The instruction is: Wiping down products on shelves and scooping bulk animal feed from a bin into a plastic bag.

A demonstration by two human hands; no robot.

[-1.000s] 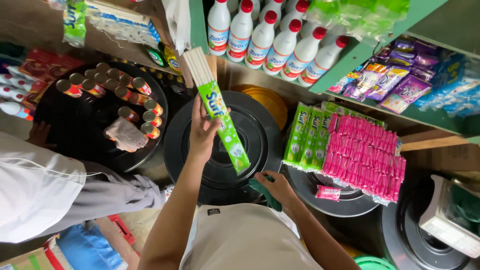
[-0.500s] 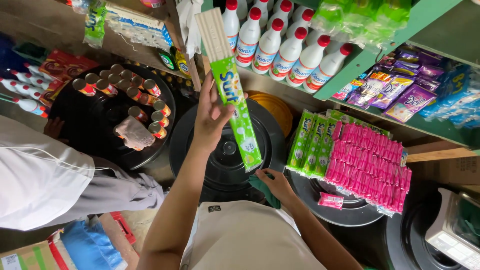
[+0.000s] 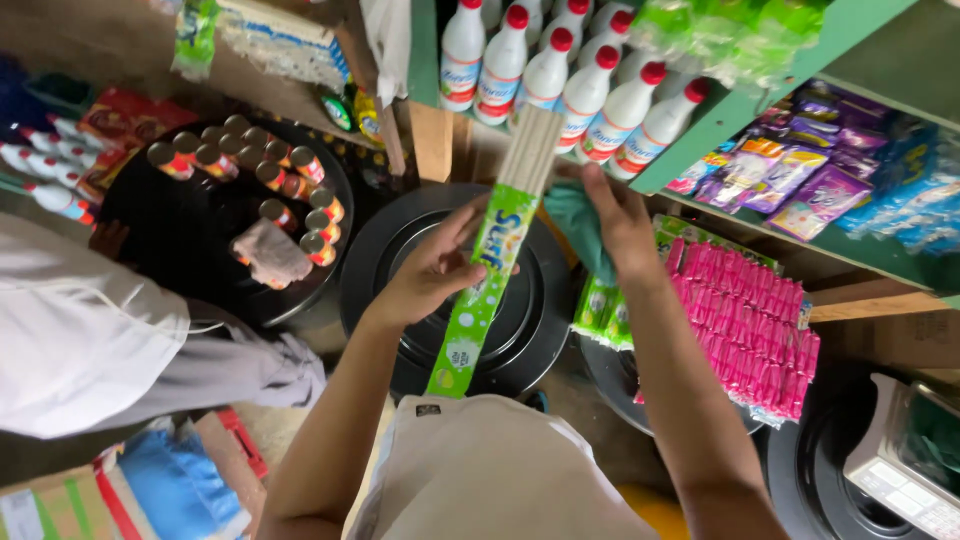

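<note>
The view looks down into a crowded shop corner. A green shelf point(image 3: 760, 95) runs across the upper right, carrying a row of white bottles with red caps point(image 3: 560, 75); below it hang purple and orange sachet strips point(image 3: 790, 175). Under the shelf, a dense sheet of pink sachets point(image 3: 745, 325) hangs beside a few green sachets point(image 3: 600, 305). On the floor stand black round lids or drum tops: one in the middle point(image 3: 520, 320) directly below the hands, another at the left point(image 3: 200, 260) bearing a ring of small red-labelled tins point(image 3: 270, 175) and a crumpled grey cloth point(image 3: 272, 252). A weighing scale point(image 3: 905, 465) shows at the lower right. At the left edge, another person in a white garment point(image 3: 90, 340) crouches beside cardboard boxes point(image 3: 60, 500).

The left hand point(image 3: 435, 270) reaches forward from below, fingers curled around the middle of a long flat bundle of pale sticks in a green wrapper point(image 3: 495, 260), holding it tilted, its bare stick ends up toward the bottles and its green end down toward the person's body. The right hand point(image 3: 615, 215) is raised just beside the bundle's upper part, closed on a teal cloth point(image 3: 580, 225), with the forearm running down to the lower right.
</note>
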